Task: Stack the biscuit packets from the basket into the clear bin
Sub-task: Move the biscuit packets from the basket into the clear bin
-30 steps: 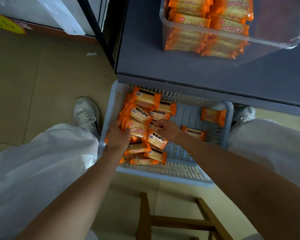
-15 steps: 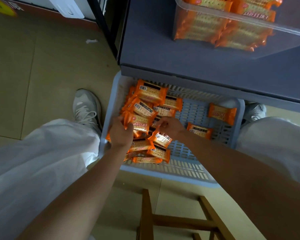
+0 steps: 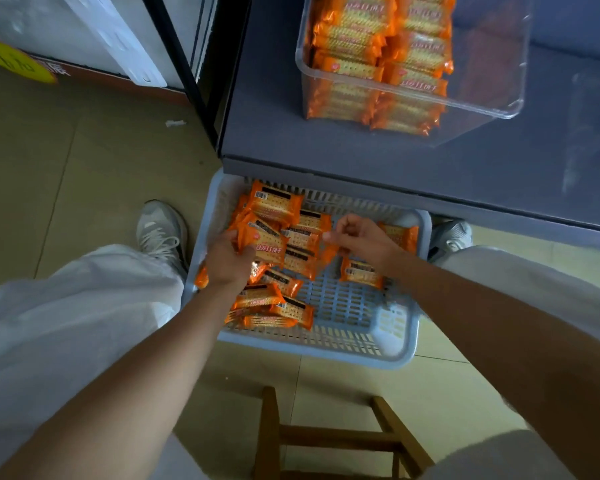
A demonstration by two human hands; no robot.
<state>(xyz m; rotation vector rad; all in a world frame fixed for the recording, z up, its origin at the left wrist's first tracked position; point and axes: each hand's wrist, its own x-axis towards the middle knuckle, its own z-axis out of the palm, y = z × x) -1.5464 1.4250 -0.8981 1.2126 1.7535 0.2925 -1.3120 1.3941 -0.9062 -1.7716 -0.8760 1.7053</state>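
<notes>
A pale slatted basket [image 3: 326, 351] sits on the floor between my feet, with several orange biscuit packets [image 3: 274, 202] piled in its left half. My left hand [image 3: 227, 261] is shut on one packet [image 3: 265, 245] and holds it face up over the pile. My right hand [image 3: 361, 237] hovers over the middle of the basket with its fingers curled. An orange corner shows beneath them, but I cannot tell whether they grip it. The clear bin [image 3: 513, 110] stands on the grey table [image 3: 361, 161] above, with packets stacked [image 3: 378, 46] in its left part.
The table's front edge overhangs the basket's far side. Two loose packets [image 3: 361, 273] lie in the basket's right half. A wooden stool [image 3: 326, 438] is below me. My shoes [image 3: 160, 230] flank the basket. A dark frame [image 3: 184, 81] stands left of the table.
My left hand has lifted a packet from the pile and turned it face up. My right hand has risen off the packets and shifted right. The view has tilted up towards the bin.
</notes>
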